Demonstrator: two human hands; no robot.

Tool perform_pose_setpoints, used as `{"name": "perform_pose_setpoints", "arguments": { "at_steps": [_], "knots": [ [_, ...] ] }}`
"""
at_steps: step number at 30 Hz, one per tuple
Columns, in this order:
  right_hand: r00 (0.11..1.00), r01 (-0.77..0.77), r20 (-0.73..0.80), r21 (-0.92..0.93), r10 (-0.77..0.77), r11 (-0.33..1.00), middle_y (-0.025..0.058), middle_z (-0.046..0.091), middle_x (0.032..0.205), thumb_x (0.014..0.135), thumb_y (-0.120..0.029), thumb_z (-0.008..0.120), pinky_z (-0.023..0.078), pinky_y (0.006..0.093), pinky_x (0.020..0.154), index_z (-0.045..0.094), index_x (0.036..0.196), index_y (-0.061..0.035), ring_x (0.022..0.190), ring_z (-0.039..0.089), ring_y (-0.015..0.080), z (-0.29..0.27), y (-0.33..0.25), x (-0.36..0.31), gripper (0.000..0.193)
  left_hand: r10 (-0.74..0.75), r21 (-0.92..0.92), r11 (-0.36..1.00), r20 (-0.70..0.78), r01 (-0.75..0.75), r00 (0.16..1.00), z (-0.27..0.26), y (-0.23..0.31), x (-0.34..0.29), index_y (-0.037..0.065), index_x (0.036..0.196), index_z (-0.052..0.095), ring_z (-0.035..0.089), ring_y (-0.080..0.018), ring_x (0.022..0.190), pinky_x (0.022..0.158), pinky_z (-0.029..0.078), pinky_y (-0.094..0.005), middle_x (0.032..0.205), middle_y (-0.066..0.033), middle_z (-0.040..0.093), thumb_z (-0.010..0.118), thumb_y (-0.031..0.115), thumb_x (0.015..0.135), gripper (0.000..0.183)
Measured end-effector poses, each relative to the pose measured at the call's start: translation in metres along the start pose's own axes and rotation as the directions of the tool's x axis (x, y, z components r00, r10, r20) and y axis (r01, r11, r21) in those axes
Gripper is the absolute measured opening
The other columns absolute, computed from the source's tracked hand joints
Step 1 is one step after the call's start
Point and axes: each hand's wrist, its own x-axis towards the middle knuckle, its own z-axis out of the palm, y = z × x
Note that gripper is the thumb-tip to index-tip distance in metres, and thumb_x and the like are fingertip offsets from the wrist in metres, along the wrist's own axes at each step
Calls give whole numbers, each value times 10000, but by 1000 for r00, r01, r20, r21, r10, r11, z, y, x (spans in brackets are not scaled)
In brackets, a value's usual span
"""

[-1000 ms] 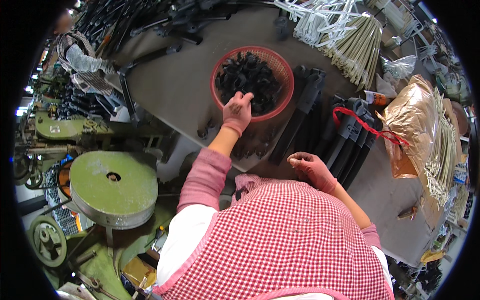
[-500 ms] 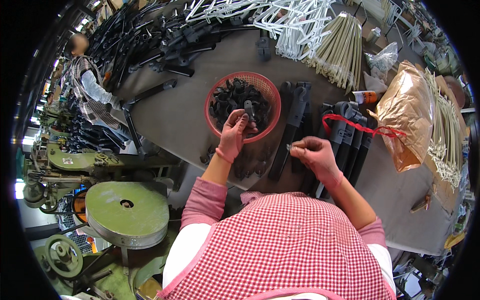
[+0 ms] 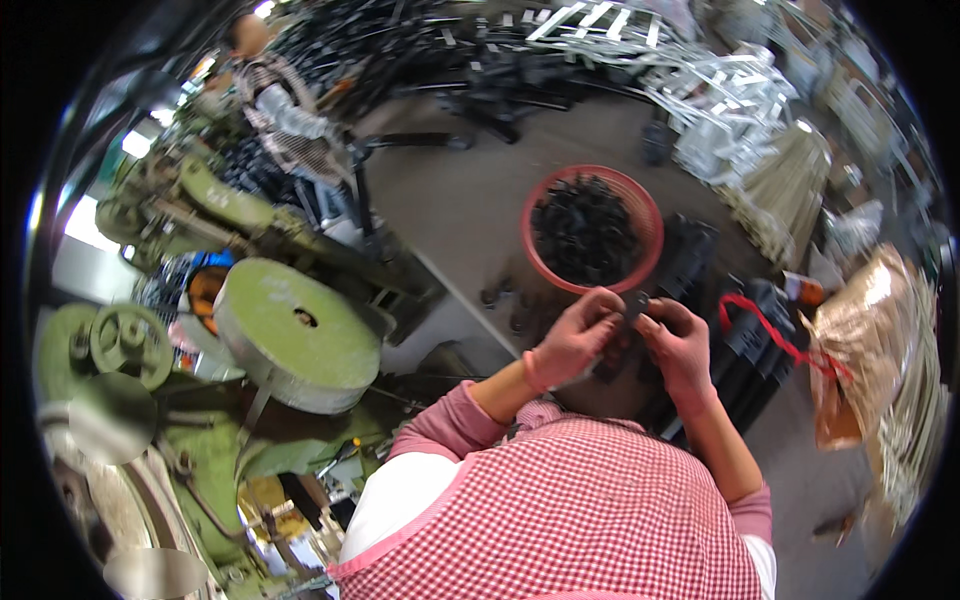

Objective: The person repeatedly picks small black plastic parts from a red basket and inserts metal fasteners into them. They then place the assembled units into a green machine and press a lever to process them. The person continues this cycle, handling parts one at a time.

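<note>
My left hand (image 3: 578,338) pinches a small dark metal clip (image 3: 634,303) between thumb and fingertips, just in front of the basket. From the other side, the closed fingertips of my right hand (image 3: 682,352) meet that clip; blur hides whatever they hold. Beyond both hands stands a round red plastic basket (image 3: 529,250), filled with many similar black curved clips (image 3: 585,228). A few small dark parts (image 3: 505,296) lie on the table left of my hands.
Black tubes (image 3: 755,345) lie to the right, crossed by a red strap (image 3: 768,326). Farther right are a brown paper bag (image 3: 848,350) and beige rods (image 3: 785,185). White frames (image 3: 735,95) pile up behind. A green machine (image 3: 300,330) stands left; another person (image 3: 285,115) works beyond it.
My view has swung, so the scene sits farther right. My hands have come together in front of the basket; the left has left the space over it, bringing its clip to the right fingertips.
</note>
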Motion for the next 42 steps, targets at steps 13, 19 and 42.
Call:
{"name": "perform_pose_setpoints", "arguments": {
  "at_steps": [13, 19, 42],
  "knots": [
    [875, 309, 445, -818, 192, 485, 184, 703, 894, 778, -251, 663, 536, 428, 796, 684, 938, -21, 874, 682, 353, -13, 137, 1, 281, -201, 371, 861, -381, 348, 902, -55, -124, -66, 53, 1242, 564, 627, -122, 815, 741, 530, -264, 980, -56, 664, 562, 107, 979, 269],
    [734, 486, 541, -841, 411, 238, 164, 710, 994, 824, -294, 634, 533, 429, 853, 676, 955, -40, 980, 680, 323, 12, 228, 28, 289, 205, 828, 535, -324, 172, 924, -123, -114, -20, 48, 1022, 681, 661, -218, 851, 782, 523, -333, 923, -100, 692, 617, 139, 910, 158],
    [768, -611, 67, 372, 637, 699, 105, 686, 1014, 918, -88, 689, 586, 271, 791, 647, 1159, 49, 850, 687, 167, -41, 96, -17, 280, -42, 957, -259, -145, 129, 989, -133, -112, 169, 166, 1219, 528, 651, -356, 1065, 845, 559, -457, 1251, -156, 563, 712, 239, 849, 419]
  ]
}}
